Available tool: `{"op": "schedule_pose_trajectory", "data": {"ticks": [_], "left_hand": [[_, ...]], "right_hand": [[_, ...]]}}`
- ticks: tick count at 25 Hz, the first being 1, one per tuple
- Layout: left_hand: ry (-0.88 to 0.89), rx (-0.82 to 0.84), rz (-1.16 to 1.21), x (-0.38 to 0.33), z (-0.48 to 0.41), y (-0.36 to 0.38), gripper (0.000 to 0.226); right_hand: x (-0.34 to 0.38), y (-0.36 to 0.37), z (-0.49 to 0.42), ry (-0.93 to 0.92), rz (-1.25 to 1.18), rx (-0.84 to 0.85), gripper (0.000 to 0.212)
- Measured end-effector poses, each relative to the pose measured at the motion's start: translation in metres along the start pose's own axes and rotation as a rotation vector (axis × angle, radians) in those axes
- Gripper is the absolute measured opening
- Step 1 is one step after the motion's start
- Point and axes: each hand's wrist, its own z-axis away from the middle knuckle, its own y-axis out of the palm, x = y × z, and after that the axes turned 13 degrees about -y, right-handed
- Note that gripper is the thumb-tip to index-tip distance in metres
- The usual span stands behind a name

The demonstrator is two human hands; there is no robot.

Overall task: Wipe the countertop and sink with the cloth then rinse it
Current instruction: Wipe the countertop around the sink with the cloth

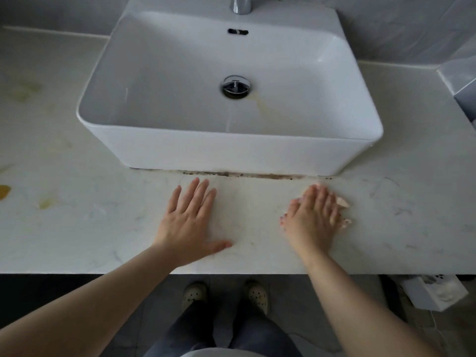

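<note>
A white rectangular sink (355, 140) stands on a pale marble countertop (77, 222), with a yellowish streak running down from its drain (235, 86). My left hand (189, 220) lies flat on the countertop in front of the sink, fingers straight and spread. My right hand (313, 216) presses flat on a small pale peach cloth (343, 202), which is mostly hidden under it; only its edges show past the fingers on the right. Dark grime lines the joint (257, 174) between the sink base and the countertop.
Yellow stains (3, 191) mark the countertop at the left. A chrome faucet (241, 5) rises behind the sink. The countertop's front edge runs just below my wrists. A white box-like object (435, 292) sits on the floor at the lower right.
</note>
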Motion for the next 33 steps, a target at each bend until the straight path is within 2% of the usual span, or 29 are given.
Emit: {"op": "schedule_pose_trajectory", "data": {"ticks": [3, 5, 7, 10, 11, 12, 15, 16, 17, 18, 19, 21, 22, 23, 24, 26, 27, 28, 29, 30, 33], "left_hand": [[-0.072, 0.022, 0.026, 0.044, 0.009, 0.002, 0.113], [-0.12, 0.079, 0.049, 0.066, 0.011, 0.0, 0.123], [-0.13, 0.127, 0.049, 0.081, 0.01, 0.001, 0.124], [-0.098, 0.21, 0.045, 0.086, 0.008, 0.0, 0.12], [-0.089, 0.238, 0.042, 0.087, 0.007, -0.001, 0.119], [-0.074, 0.264, 0.041, 0.087, 0.006, -0.001, 0.119], [-0.045, 0.313, 0.072, 0.09, 0.004, -0.001, 0.125], [-0.037, 0.328, 0.072, 0.091, 0.003, -0.003, 0.127], [-0.029, 0.347, 0.065, 0.092, 0.002, -0.005, 0.126], [-0.023, 0.37, 0.054, 0.092, 0.002, -0.007, 0.125], [-0.019, 0.389, 0.045, 0.092, 0.002, -0.01, 0.124], [-0.019, 0.405, 0.036, 0.09, 0.002, -0.011, 0.127], [-0.016, 0.403, 0.033, 0.089, 0.002, -0.01, 0.129], [-0.014, 0.401, 0.03, 0.089, 0.003, -0.01, 0.133], [-0.016, 0.393, 0.029, 0.088, 0.002, -0.01, 0.137], [-0.035, 0.375, 0.045, 0.087, 0.003, -0.01, 0.146], [-0.05, 0.362, 0.056, 0.087, 0.003, -0.01, 0.149], [-0.061, 0.354, 0.061, 0.087, 0.004, -0.011, 0.151], [-0.069, 0.354, 0.06, 0.087, 0.004, -0.011, 0.151], [-0.074, 0.363, 0.057, 0.088, 0.005, -0.012, 0.149], [-0.082, 0.38, 0.049, 0.087, 0.004, -0.012, 0.142]], "right_hand": [[0.085, 0.014, 0.041, -0.447, -0.001, 0.084, 0.064], [0.094, 0.017, 0.05, -0.623, 0.043, 0.084, 0.06], [0.063, 0.011, 0.035, -0.486, 0.114, 0.105, 0.066], [0.014, 0.002, 0.016, 0.104, 0.035, 0.038, 0.071], [0.03, 0.002, 0.016, 0.18, 0.015, 0.043, 0.069], [0.059, 0.007, 0.023, 0.097, 0.049, 0.028, 0.067], [0.139, 0.026, 0.066, -0.49, 0.038, 0.068, 0.057], [0.135, 0.023, 0.068, -0.621, 0.051, 0.1, 0.055], [0.114, 0.017, 0.058, -0.656, 0.086, 0.123, 0.056], [0.085, 0.012, 0.045, -0.575, 0.128, 0.124, 0.059], [0.056, 0.007, 0.033, -0.415, 0.154, 0.126, 0.063], [0.023, -0.001, 0.016, 0.032, 0.068, 0.068, 0.066], [0.033, 0.002, 0.011, 0.18, 0.027, 0.041, 0.064], [0.062, 0.006, 0.009, 0.21, 0.006, 0.023, 0.062], [0.098, 0.013, 0.013, 0.125, 0.01, 0.033, 0.061], [0.159, 0.026, 0.032, -0.276, -0.022, 0.018, 0.06], [0.17, 0.027, 0.039, -0.491, -0.013, 0.038, 0.059], [0.162, 0.028, 0.041, -0.615, 0.009, 0.045, 0.058], [0.141, 0.024, 0.033, -0.635, 0.024, 0.039, 0.057], [0.111, 0.021, 0.025, -0.53, 0.035, 0.034, 0.059], [0.036, 0.0, 0.003, 0.101, -0.016, -0.05, 0.059]]}}
